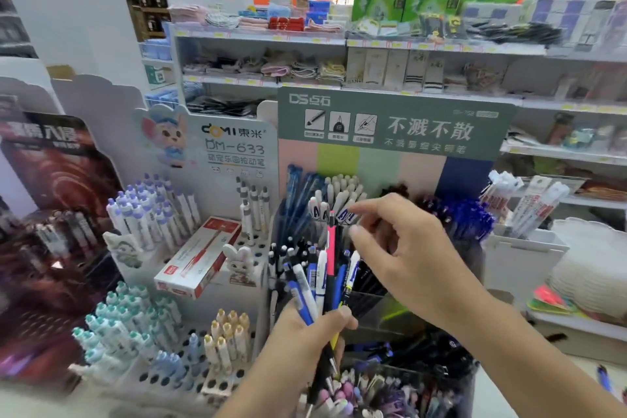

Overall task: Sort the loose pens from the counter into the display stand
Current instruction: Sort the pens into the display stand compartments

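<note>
Sorting is under way: the left hand (307, 326) grips a mixed bundle of pens (322, 278), fingers curled round the barrels, in front of the green-headed display stand (390, 125). The right hand (403, 248) hovers just above the bundle, fingers loosely spread, holding nothing. Next move, likely: pinch the pink pen (331, 241) that stands tallest and find its matching compartment. Roughly ten pens show in the bundle; blur prevents a firm count.

This is a shop, in its stationery section. A green-headed pen display stand (390, 125) stands in front, its compartments packed with pens. Behind it run long shelves (339, 41) of packaged goods with yellow price tags; to its left stands a holed pen rack (203, 380).
</note>
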